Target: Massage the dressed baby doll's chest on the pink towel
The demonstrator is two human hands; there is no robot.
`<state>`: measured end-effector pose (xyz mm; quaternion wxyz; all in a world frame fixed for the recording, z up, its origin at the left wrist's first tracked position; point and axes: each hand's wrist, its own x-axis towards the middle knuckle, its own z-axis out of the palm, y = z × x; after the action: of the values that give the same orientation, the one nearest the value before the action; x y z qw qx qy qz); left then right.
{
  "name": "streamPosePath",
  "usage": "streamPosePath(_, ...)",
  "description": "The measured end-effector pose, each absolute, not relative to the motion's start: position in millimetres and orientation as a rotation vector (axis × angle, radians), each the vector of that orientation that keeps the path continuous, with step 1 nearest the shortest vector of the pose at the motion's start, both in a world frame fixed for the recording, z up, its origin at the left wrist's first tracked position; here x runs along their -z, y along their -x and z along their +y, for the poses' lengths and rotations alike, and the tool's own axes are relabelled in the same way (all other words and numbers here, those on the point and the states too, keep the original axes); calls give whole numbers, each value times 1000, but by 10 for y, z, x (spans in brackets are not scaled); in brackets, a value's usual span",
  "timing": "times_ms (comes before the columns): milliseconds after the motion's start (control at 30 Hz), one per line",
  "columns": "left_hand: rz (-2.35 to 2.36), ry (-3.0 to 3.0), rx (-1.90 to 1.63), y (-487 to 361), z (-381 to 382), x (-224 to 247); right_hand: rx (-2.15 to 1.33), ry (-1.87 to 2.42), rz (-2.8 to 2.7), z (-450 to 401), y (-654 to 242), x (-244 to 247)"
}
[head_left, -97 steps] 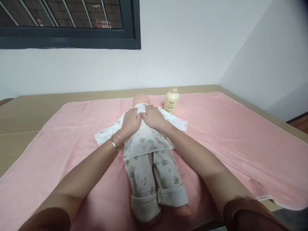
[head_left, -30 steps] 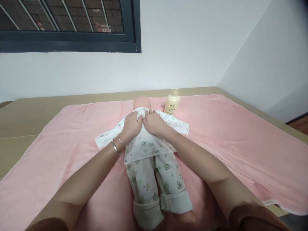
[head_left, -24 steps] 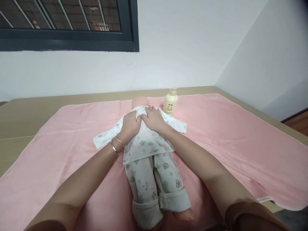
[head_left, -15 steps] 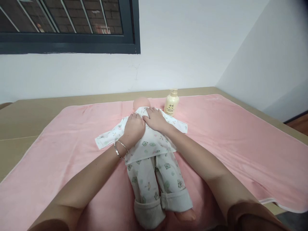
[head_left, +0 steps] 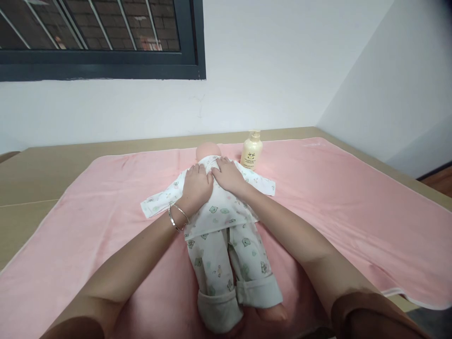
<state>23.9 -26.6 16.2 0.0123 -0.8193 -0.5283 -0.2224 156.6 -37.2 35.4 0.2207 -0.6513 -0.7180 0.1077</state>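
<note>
A baby doll [head_left: 222, 212] in a white printed top and trousers lies stretched out, its head [head_left: 208, 150] at the far end and its legs toward me. My left hand [head_left: 197, 184] rests flat on the left side of its upper torso, fingers extended and pointing away; a silver bangle [head_left: 172, 217] circles that wrist. Beside it, my right hand [head_left: 228, 175] lies open on the right side of the upper torso, with the two thumbs close together. The doll's sleeves spread out to both sides. Whether the doll lies face up or face down I cannot tell.
A cream pump bottle [head_left: 252, 151] stands just beyond my right hand. Under the doll spreads a pink blanket [head_left: 335, 202] over a tan surface [head_left: 42, 174]. White walls rise behind and to the right, with a dark-framed barred window [head_left: 106, 61] at upper left.
The fingers of my left hand have straightened slightly forward on the doll's top. My right hand stays in nearly the same place, and the doll lies as before.
</note>
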Motion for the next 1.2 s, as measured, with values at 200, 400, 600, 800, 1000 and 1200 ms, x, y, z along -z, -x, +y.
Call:
streamPosePath(200,-1689,2636,902,-182,-172,-136,-174,1838,-1926,-358,-1515,-219)
streamPosePath(400,-1799,2640,1330,-115,-47,-58,-70,1722,-1988,-540,-1423,-442)
streamPosePath(600,-1934,2612,1634,-108,-88,-209,-137,1758,-2133,-574,-1383,-493)
streamPosePath(800,-1986,2590,1629,-52,-33,-269,-110,1670,-2120,-578,-1417,-521)
streamPosePath(1000,-1943,2474,1946,8,-3,-352,-144,1715,-2271,-705,-1392,-599)
streamPosePath(1200,-1753,2376,2303,34,-165,-566,87,1610,-2329,-761,-1374,-598)
